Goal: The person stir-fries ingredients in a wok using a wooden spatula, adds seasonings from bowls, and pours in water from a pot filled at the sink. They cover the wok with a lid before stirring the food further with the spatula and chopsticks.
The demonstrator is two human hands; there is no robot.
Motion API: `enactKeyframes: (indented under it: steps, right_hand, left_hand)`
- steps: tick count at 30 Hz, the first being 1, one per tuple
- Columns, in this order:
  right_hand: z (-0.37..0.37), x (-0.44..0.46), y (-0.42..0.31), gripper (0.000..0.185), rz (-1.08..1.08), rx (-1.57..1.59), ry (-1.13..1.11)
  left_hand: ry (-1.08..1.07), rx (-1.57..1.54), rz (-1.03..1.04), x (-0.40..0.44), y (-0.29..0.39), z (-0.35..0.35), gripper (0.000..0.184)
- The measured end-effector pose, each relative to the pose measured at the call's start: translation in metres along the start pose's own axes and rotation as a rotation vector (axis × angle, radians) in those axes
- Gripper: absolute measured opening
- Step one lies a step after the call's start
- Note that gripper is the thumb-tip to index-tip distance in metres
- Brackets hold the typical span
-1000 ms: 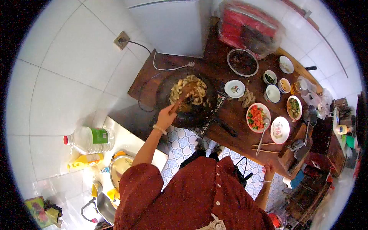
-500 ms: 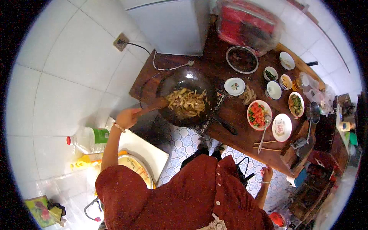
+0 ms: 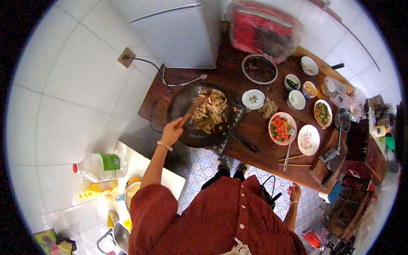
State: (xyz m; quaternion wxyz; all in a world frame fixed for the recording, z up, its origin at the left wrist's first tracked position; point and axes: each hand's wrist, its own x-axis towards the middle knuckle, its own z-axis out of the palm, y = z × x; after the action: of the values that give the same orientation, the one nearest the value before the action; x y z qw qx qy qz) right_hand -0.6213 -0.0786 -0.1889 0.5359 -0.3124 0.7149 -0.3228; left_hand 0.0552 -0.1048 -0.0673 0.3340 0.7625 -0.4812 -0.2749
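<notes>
My left hand (image 3: pixel 171 132), a beaded bracelet at its wrist, is closed around the handle of a wooden spatula (image 3: pixel 187 117). The spatula's blade is down among pale, sliced food (image 3: pixel 211 111) in a dark wok (image 3: pixel 180 100). The wok sits on a cooktop with a printed panel (image 3: pixel 236 118), its black handle (image 3: pixel 244 143) pointing to the lower right. My right hand (image 3: pixel 293 192) hangs beside my body past the table's front edge, holding nothing, its fingers loosely bent and apart.
On the wooden table (image 3: pixel 263 154) stand a bowl of chopped red and green vegetables (image 3: pixel 280 129) with a spoon (image 3: pixel 290 148), a white bowl (image 3: pixel 308 140), a small plate (image 3: pixel 253 99) and chopsticks (image 3: pixel 294 165). A glass lid (image 3: pixel 259 69) lies behind. A large bottle (image 3: pixel 102 167) stands left.
My left hand has moved right and slightly down, bringing the spatula deeper into the wok. The food has been pushed up toward the wok's far right side. The view has shifted a little.
</notes>
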Motion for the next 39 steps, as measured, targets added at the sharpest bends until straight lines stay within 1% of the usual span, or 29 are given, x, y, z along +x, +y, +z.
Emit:
enactKeyframes:
  steps: [1, 2, 4, 5, 6, 8, 9, 11, 12, 14, 15, 16, 17, 19, 20, 21, 22, 23, 24, 26, 27, 28, 30, 31, 34, 35, 36, 37, 39]
  right_hand:
    - [0.002, -0.003, 0.003, 0.032, -0.007, 0.098, -0.024]
    - [0.004, -0.004, 0.005, 0.032, -0.006, 0.096, -0.027]
    - [0.01, -0.008, 0.001, 0.033, 0.039, 0.04, 0.027]
    - [0.011, -0.009, -0.002, 0.031, 0.043, 0.02, 0.041]
    - [0.01, -0.01, -0.001, 0.031, 0.048, 0.02, 0.039]
    - [0.009, -0.005, 0.002, 0.031, 0.044, 0.088, 0.013]
    - [0.006, -0.002, 0.004, 0.029, 0.044, 0.115, -0.01]
    - [0.003, 0.007, 0.012, 0.029, 0.046, 0.113, -0.023]
    - [0.002, 0.011, 0.014, 0.029, 0.043, 0.112, -0.03]
    - [0.008, 0.01, 0.009, 0.029, 0.043, 0.104, -0.018]
    - [0.011, 0.011, 0.006, 0.029, 0.068, 0.102, -0.042]
    - [0.012, 0.013, 0.008, 0.03, 0.094, 0.1, -0.064]
    - [0.015, 0.015, 0.011, 0.029, 0.074, 0.098, -0.078]
    - [0.022, 0.015, 0.007, 0.028, 0.069, 0.093, -0.074]
    - [0.024, 0.015, 0.005, 0.027, 0.064, 0.084, -0.068]
    - [0.023, 0.018, 0.006, 0.027, 0.06, 0.087, -0.066]
    - [0.021, 0.022, 0.008, 0.027, 0.043, 0.064, -0.072]
    - [0.02, 0.024, 0.011, 0.027, 0.026, 0.04, -0.077]
    - [0.019, 0.023, 0.009, 0.027, 0.021, 0.042, -0.076]
    - [0.013, 0.02, 0.0, 0.026, 0.04, 0.099, -0.128]
    - [0.013, 0.013, -0.005, 0.025, 0.027, 0.083, -0.087]
    - [0.012, 0.012, -0.005, 0.025, 0.027, 0.076, -0.086]
    - [0.011, 0.009, 0.0, 0.026, 0.055, -0.1, 0.013]
    - [0.009, 0.006, 0.008, 0.028, 0.086, 0.036, -0.012]
    - [0.01, 0.004, 0.023, 0.03, 0.105, 0.096, -0.049]
    - [0.013, 0.003, 0.025, 0.033, 0.084, 0.085, -0.052]
    - [0.013, 0.003, 0.026, 0.033, 0.087, 0.084, -0.052]
    - [0.013, 0.003, 0.028, 0.033, 0.086, 0.097, -0.052]
    - [0.013, 0.007, 0.037, 0.031, 0.059, 0.061, -0.038]
  left_hand:
    - [-0.009, 0.043, -0.018, 0.011, 0.001, 0.002, 0.047]
    - [-0.007, 0.044, -0.021, 0.016, 0.002, 0.006, 0.047]
    - [-0.054, 0.203, -0.045, 0.018, 0.021, 0.014, 0.045]
    - [-0.124, 0.206, -0.074, 0.01, 0.036, 0.011, 0.044]
    - [-0.126, 0.21, -0.078, 0.004, 0.031, 0.007, 0.044]
    - [-0.193, 0.262, -0.018, -0.008, 0.011, -0.012, 0.044]
    - [-0.259, 0.305, -0.021, -0.017, 0.035, -0.036, 0.043]
    - [-0.31, 0.334, -0.099, -0.032, 0.051, -0.078, 0.043]
    - [-0.308, 0.335, -0.106, -0.039, 0.066, -0.098, 0.043]
    - [-0.486, 0.505, -0.167, -0.048, 0.089, -0.128, 0.042]
    - [-0.482, 0.506, -0.167, -0.051, 0.084, -0.13, 0.042]
    - [-0.524, 0.575, -0.12, -0.059, 0.075, -0.128, 0.043]
    - [-0.566, 0.645, -0.072, -0.066, 0.066, -0.125, 0.044]
    - [-0.608, 0.434, -0.163, -0.072, 0.061, -0.094, 0.046]
    - [-0.535, 0.358, -0.139, -0.075, 0.05, -0.069, 0.048]
    - [-0.504, 0.294, -0.228, -0.073, 0.045, -0.045, 0.049]
    - [-0.353, 0.08, -0.057, -0.075, -0.012, -0.01, 0.048]
    - [-0.289, 0.15, -0.112, -0.074, 0.024, 0.004, 0.047]
    - [-0.287, 0.148, -0.107, -0.072, 0.029, 0.018, 0.047]
    - [-0.036, 0.006, -0.095, -0.066, 0.022, 0.042, 0.046]
    - [0.02, -0.047, -0.068, -0.059, -0.007, 0.053, 0.045]
    - [0.021, -0.052, -0.072, -0.053, 0.002, 0.05, 0.045]
    - [0.097, 0.013, -0.032, -0.032, 0.021, 0.04, 0.043]
    - [0.1, 0.013, -0.032, -0.02, 0.024, 0.039, 0.043]
    - [0.147, 0.097, 0.001, 0.003, 0.037, 0.041, 0.041]
    - [0.095, 0.179, -0.044, 0.005, 0.044, 0.043, 0.041]
    - [0.043, 0.261, -0.088, 0.004, 0.05, 0.043, 0.04]
    - [0.043, 0.263, -0.092, -0.001, 0.053, 0.038, 0.04]
    - [-0.12, 0.504, -0.018, -0.015, 0.056, 0.02, 0.039]
